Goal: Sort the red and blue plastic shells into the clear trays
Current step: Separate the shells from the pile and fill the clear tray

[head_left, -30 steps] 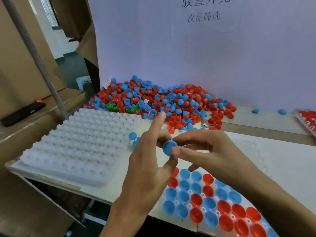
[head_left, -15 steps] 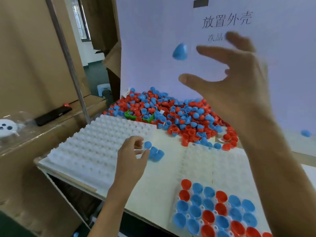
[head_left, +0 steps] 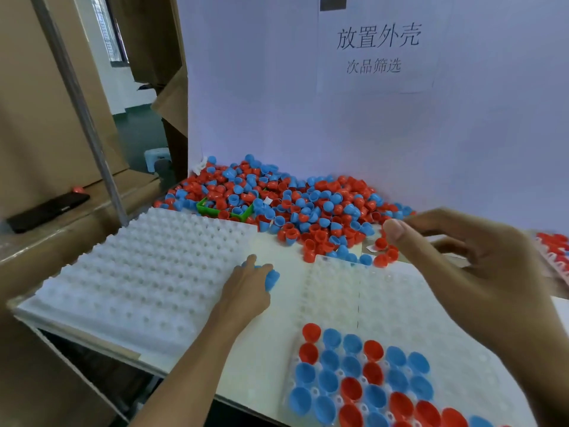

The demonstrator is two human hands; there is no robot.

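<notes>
A big pile of red and blue shells [head_left: 292, 204] lies against the white back wall. The clear tray [head_left: 385, 297] in front of me holds several red and blue shells [head_left: 369, 380] in its near rows. My left hand [head_left: 249, 288] rests on the table between the trays, its fingers curled over a few loose blue shells [head_left: 273, 278]. Beside the right edge of the pile hovers my right hand [head_left: 462, 257], with fingers spread and thumb out, holding nothing.
A stack of white bumpy trays [head_left: 138, 272] fills the left of the table. A green piece [head_left: 228, 211] sits in the pile. A black phone [head_left: 46, 208] lies on the cardboard ledge at left. Another tray with red shells [head_left: 554, 248] is at the right edge.
My right hand let go of the blue shell in the air, then came down to the pile's right edge, empty. My left hand moved onto the loose blue shells.
</notes>
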